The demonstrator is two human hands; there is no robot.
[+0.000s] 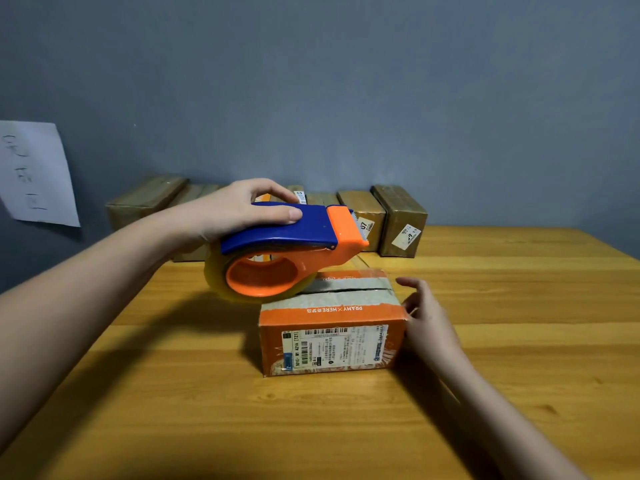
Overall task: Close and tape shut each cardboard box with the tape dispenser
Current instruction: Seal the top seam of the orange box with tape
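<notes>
1. A wooden counter (pixel 519 341) runs back to a grey-blue wall (pixel 346 81), which has a handwritten paper sheet (pixel 34 174) stuck on at the left.
2. A row of taped brown boxes (pixel 398 220) lines the counter's far edge.
3. An orange cardboard box (pixel 332 341) sits mid-counter, flaps down, with a dark seam showing on top.
4. The blue-and-orange tape dispenser (pixel 284 251) hovers over the box's left top edge, and clear tape stretches from it towards the box's right end.
5. The left hand (pixel 235 213) grips the dispenser's handle.
6. The right hand (pixel 426 317) touches the box's right end, its fingers (pixel 412 284) loosely spread and holding nothing.
</notes>
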